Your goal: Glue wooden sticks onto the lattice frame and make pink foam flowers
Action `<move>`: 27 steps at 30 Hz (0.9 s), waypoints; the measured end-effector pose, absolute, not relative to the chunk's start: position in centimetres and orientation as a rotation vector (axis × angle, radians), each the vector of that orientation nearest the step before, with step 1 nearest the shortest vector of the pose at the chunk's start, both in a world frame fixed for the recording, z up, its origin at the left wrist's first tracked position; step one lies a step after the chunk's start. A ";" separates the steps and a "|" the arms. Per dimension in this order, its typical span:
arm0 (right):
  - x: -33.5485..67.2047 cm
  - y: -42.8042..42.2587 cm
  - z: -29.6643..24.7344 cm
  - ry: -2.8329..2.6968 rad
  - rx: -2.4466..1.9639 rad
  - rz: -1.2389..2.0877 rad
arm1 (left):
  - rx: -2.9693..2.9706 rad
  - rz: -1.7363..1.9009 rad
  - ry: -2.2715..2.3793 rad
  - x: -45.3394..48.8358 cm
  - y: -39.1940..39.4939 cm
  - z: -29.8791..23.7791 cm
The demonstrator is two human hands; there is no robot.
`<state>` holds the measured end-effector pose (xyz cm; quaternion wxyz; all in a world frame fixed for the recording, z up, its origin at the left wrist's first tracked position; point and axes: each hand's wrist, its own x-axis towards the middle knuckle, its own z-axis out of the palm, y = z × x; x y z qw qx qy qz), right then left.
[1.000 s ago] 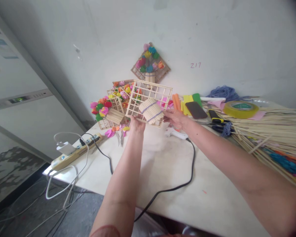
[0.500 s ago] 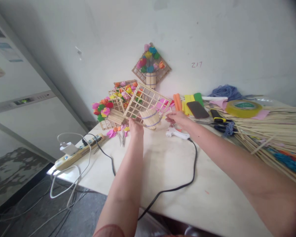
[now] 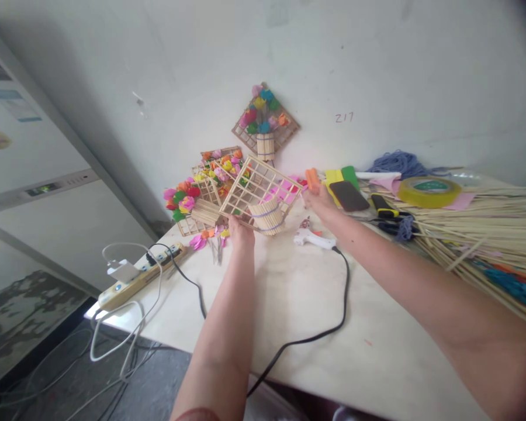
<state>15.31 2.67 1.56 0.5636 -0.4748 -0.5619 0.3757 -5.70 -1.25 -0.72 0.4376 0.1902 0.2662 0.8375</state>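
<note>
1. Left hand [image 3: 241, 225]: pinches the near corner of the lattice [image 3: 258, 188], thumb on top, and holds it tilted just above the desk [image 3: 298, 292], near the far edge. A stick cup [image 3: 267, 215] is fixed to the lattice's low side.
2. Right hand [image 3: 318, 197]: off the lattice, at the orange roll [image 3: 312, 177] beside the phone [image 3: 348, 196]. The fingers point away from the camera, so it cannot be told whether they are spread or closed on the roll.
3. Glue gun [image 3: 309, 237]: lies on the desk between the hands, below the right wrist. Its cord [image 3: 315, 333] runs to the near edge.
4. Risk, one-corner grip: the cup's weight may twist the lattice out of the pinch or crack a joint.
5. Risk, right forearm: it crosses above the gun. A low pass may touch the nozzle or drag the cord.
6. Risk, flower pieces [image 3: 201, 193] at the far left corner: the lattice hangs close and could knock them.
</note>
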 end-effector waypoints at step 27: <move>14.7 3.1 2.8 -1.508 -1.181 0.708 | 0.532 2.039 0.968 -6.2 -1.4 -1.7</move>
